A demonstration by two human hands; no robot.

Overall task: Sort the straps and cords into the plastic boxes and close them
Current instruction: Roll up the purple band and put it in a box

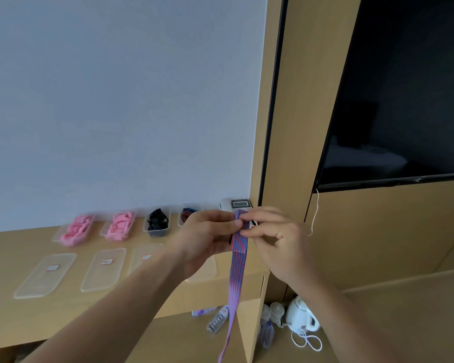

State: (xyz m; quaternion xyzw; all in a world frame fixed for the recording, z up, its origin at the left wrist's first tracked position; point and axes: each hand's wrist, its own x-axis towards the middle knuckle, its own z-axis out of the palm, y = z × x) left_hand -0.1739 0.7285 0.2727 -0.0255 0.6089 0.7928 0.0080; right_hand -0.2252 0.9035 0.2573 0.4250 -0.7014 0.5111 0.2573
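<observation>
Strap: a striped red-and-blue strap point(239, 239) is being folded in the air above the desk's right end, a folded stack held at the top and a long tail hanging down past the desk edge.
Left hand: the left hand point(207, 237) is curled round the folded stack, its thumb pressed on the front.
Right hand: the right hand point(275, 237) is seen pinching the stack's right edge, its fingers point(257, 233) narrow on the strap.
Boxes: four open boxes are lined along the wall on the desk point(16, 320). Left of the strap, the first pink box point(75, 229) and second pink box point(118, 226) are filled with pink straps; the black box point(157, 222) holds black ones; the striped box point(188, 215), nearest the hands, holds red-and-blue cord.
Lids: clear lids point(46, 275) are laid flat in front of the boxes; none has been fitted.
Done: most items appear sorted by colour.
Left: the strap is judged still to need folding and placing, probably in the striped box; all boxes remain to be closed.
</observation>
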